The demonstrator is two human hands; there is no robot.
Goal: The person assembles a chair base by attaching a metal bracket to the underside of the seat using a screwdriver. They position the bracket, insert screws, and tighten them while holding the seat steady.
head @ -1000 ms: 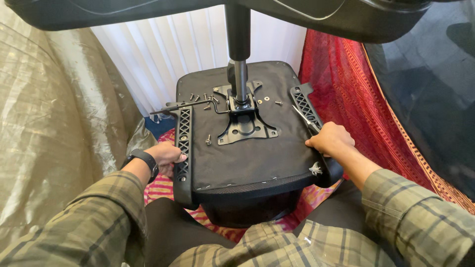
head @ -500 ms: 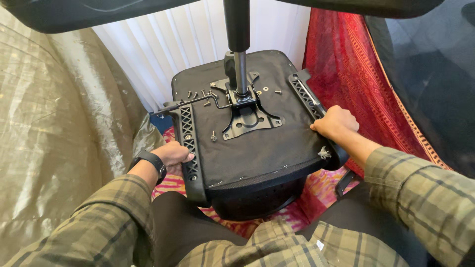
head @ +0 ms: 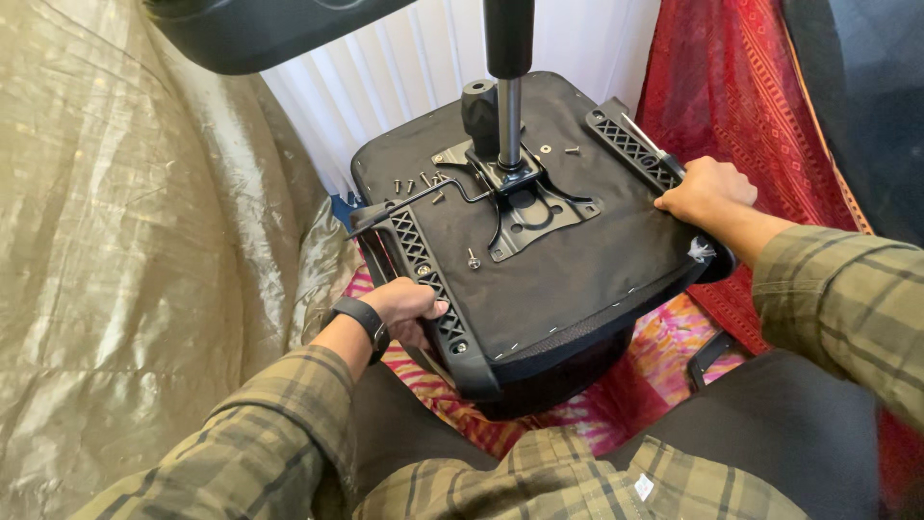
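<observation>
Both hands gripped the upturned office-chair seat (head: 549,260) — left hand (head: 404,306) closed on its near-left edge, right hand (head: 703,191) on the far-right — apparently turning it, which called for steadiness with loose screws (head: 423,183) resting on top.

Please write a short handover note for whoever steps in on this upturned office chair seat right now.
Left hand: grips the left arm bracket of the upturned seat.
Right hand: grips the seat's right edge by the right arm bracket.
Done: metal mounting plate with gas column sits on the seat's underside; one screw stands beside the plate.
Left: several loose screws lie on the fabric, not yet driven; a lever rod lies across the seat.
</observation>
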